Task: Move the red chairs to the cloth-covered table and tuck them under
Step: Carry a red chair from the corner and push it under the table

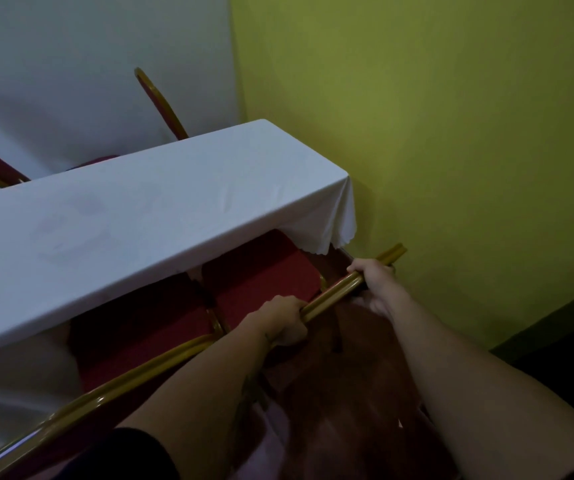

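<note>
A long table under a white cloth [147,216] runs from the left edge to the right end near the green wall. A red chair [261,271] with a gold frame stands at that end, its seat partly under the cloth. My left hand [284,320] and my right hand [374,282] both grip the gold top bar of its backrest. A second red chair [133,337] sits to its left, seat partly under the table, its gold backrest bar crossing the lower left.
The green wall [452,133] stands close on the right of the table end. Two more red chairs [161,102] show behind the table against the white wall. A dark baseboard [555,313] runs at the lower right.
</note>
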